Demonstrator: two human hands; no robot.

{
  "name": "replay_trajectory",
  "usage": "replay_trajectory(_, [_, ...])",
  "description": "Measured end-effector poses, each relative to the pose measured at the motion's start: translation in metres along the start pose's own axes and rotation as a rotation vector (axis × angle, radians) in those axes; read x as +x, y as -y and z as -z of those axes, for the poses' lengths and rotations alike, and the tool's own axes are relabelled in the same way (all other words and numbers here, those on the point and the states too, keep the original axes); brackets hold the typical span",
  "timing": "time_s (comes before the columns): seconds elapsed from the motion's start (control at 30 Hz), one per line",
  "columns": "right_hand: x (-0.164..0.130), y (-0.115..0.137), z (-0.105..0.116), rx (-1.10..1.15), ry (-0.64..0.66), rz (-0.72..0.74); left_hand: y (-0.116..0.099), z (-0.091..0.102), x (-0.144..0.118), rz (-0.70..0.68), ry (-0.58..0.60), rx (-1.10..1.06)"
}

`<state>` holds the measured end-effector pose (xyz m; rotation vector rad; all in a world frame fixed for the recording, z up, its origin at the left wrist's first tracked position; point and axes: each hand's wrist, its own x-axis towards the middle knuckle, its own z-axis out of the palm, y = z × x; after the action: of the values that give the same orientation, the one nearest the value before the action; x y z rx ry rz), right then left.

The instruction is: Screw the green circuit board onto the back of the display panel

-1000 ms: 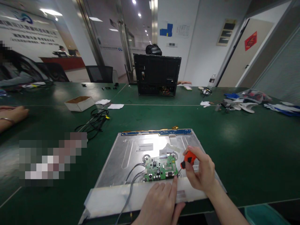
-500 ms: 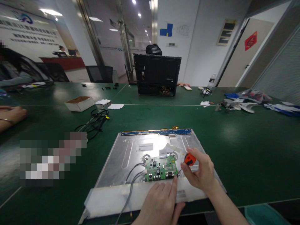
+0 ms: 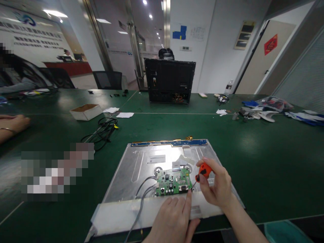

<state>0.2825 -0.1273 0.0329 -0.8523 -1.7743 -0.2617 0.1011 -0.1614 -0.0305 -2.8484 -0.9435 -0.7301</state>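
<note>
In my right hand is a screwdriver with an orange and black handle, held between thumb and fingers. Its thin shaft slants down to the lower right corner of a green circuit board. My left hand rests over the white strip at the panel's near edge. Its index finger stretches to that same board corner, beside the screwdriver tip, while the other fingers bend underneath. The board sits on the metal back of a display panel. Whether the tip sits in a screw is too small to tell.
Grey cables run from the board's left side over the white strip. Black cables and an open box lie further left. A black monitor casing stands across the table. At left is another person's hand.
My right thumb and fingers have shifted around the orange handle, which has turned and tilted slightly. My left hand stays in place. A hand beside the black casing has gone from view.
</note>
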Motion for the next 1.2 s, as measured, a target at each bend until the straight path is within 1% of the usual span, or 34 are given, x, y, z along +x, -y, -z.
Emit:
replay_trajectory(0.17, [0.0012,-0.0012,-0.0022,-0.075,-0.047,0.028,0.0006,-0.0024,-0.0010,0.008,0.023,-0.009])
replay_trajectory(0.37, [0.0040,0.0000,-0.0029,-0.095,-0.040,0.036,0.0016,-0.0023,-0.0012,0.006,0.017,-0.030])
replay_trajectory(0.7, [-0.0004,-0.0011,0.0010,0.054,-0.003,0.009,0.0008,0.0003,0.0013,-0.008,0.005,0.007])
replay_trajectory(0.8, [-0.0012,-0.0014,0.0016,0.068,-0.008,0.002,0.0002,0.0010,0.0021,-0.008,0.007,0.002])
replay_trajectory(0.97, [-0.0011,-0.0013,-0.0002,0.039,-0.035,0.011,0.0003,0.0016,0.0028,-0.011,0.001,0.001])
replay_trajectory(1.1, [0.0014,-0.0007,-0.0011,-0.061,-0.059,0.036,0.0004,0.0007,0.0020,-0.010,-0.007,0.016])
replay_trajectory(1.2, [0.0036,-0.0003,-0.0013,-0.094,-0.070,0.053,-0.0004,0.0002,0.0016,-0.007,-0.003,0.026])
